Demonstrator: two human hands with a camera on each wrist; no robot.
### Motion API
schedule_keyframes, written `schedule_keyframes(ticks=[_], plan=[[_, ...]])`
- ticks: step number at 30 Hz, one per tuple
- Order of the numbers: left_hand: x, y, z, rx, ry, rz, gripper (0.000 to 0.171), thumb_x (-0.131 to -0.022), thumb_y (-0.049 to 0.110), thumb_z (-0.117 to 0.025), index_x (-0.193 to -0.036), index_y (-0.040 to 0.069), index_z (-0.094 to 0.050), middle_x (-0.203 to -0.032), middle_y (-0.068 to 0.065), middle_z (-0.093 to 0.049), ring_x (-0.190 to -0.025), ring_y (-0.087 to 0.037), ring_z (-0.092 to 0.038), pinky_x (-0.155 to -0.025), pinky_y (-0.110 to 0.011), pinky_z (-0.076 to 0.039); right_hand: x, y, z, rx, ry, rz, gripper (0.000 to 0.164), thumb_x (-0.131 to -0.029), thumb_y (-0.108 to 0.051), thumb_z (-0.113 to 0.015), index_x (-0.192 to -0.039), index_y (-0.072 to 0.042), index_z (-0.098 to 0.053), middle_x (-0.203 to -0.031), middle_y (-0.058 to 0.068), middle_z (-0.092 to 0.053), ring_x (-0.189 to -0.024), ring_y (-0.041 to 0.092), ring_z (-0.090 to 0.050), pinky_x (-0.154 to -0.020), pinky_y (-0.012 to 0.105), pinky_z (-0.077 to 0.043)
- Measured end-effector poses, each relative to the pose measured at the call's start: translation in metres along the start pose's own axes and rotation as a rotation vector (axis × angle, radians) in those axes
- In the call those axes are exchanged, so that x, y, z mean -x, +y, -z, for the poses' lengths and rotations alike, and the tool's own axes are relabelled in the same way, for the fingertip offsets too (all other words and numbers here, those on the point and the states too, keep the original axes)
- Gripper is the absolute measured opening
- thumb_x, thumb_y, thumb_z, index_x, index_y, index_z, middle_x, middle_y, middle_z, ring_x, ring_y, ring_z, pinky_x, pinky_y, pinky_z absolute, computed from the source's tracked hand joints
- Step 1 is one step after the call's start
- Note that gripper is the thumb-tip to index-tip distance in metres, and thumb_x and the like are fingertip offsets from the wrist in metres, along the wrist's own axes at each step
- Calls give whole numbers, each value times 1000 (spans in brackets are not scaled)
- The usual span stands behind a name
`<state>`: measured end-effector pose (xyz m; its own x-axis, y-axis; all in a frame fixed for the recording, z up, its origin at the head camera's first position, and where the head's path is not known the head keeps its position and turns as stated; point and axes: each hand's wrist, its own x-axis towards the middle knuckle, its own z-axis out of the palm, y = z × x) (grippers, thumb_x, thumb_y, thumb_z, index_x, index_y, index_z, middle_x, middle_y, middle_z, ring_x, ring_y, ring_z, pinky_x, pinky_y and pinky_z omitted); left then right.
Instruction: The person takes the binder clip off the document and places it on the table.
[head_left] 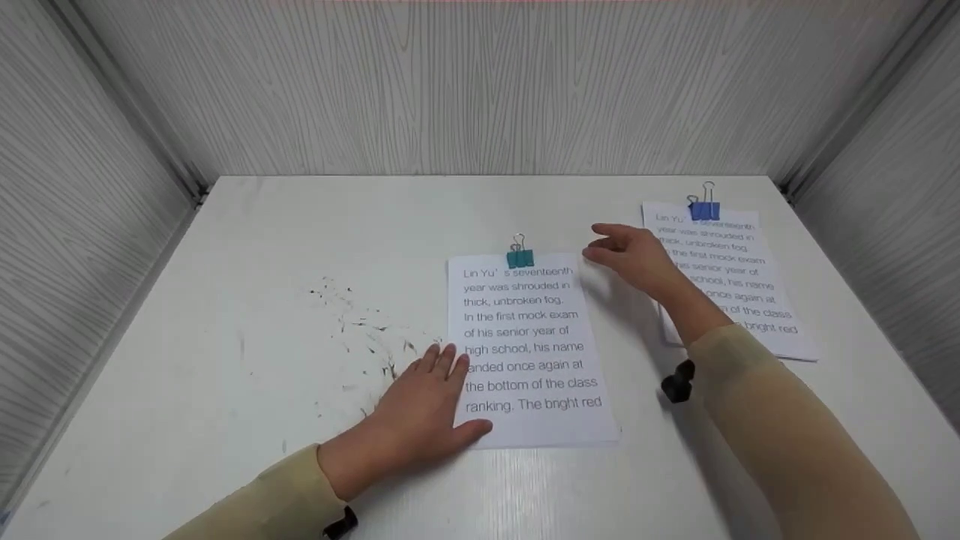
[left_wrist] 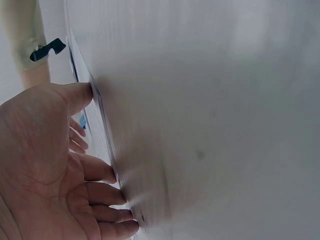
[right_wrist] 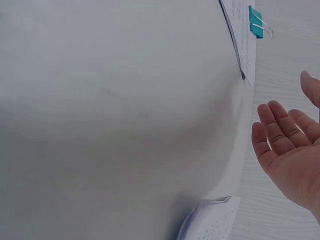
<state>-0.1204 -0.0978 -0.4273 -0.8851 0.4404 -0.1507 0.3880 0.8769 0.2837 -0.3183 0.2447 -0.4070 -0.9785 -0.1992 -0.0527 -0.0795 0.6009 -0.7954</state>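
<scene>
A stack of printed paper lies in the middle of the table, a teal binder clip fastened on its top edge. My left hand rests at the stack's lower left edge, fingers straight and thumb on the bottom corner. My right hand is held above the table, just right of the stack's upper right corner, with its fingers loosely bent and nothing in them. In the right wrist view that hand shows its palm, apart from the teal clip.
A second printed stack with a blue binder clip lies to the right, partly behind my right forearm. Dark marks spot the white table on the left. Grey wood-grain panels wall in the back and sides.
</scene>
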Motion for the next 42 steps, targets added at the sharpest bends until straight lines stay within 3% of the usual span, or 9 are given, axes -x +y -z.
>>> schedule_keyframes(ticks=[3, 9, 22, 32, 42], plan=[[1, 0, -2, 3, 5, -3, 95, -98, 63, -63, -160, -5, -40, -166, -28, -35, -155, -48, -28, -126, -56, -28, -5, 2, -4, -74, -29, -15, 71, -101, -35, -76, -160, -7, -47, -142, 17, -66, -138, 30, -57, -116, 47, -42], [1, 0, -3, -4, 1, -13, 95, -98, 63, -62, -159, -5, -41, -166, -28, -36, -155, -48, -29, -126, -55, -28, -11, 8, -13, -102, -73, -65, 74, -101, -36, -76, -164, -14, -43, -149, 12, -62, -144, 27, -51, -122, 46, -35], [1, 1, -1, -24, -1, -15, 96, -98, 65, -62, -159, -5, -41, -165, -27, -37, -155, -47, -31, -125, -56, -30, -16, 11, -14, 18, -188, -27, 80, -99, -36, -77, -166, -17, -38, -158, 9, -53, -149, 29, -45, -125, 49, -29], [1, 2, 2, -1, 4, -10, 94, -98, 63, -64, -159, -5, -41, -165, -28, -37, -154, -48, -31, -125, -56, -30, -15, 7, -15, 62, -205, -15, 78, -98, -29, -79, -165, -17, -41, -158, 10, -52, -146, 29, -46, -125, 48, -28], [-2, 0, 0, -12, 0, -4, 95, -98, 64, -63, -159, -5, -42, -165, -28, -37, -154, -48, -31, -124, -57, -31, -13, 6, -17, -75, -179, -7, 69, -100, -22, -76, -162, -21, -47, -153, 9, -54, -139, 28, -51, -118, 46, -38]])
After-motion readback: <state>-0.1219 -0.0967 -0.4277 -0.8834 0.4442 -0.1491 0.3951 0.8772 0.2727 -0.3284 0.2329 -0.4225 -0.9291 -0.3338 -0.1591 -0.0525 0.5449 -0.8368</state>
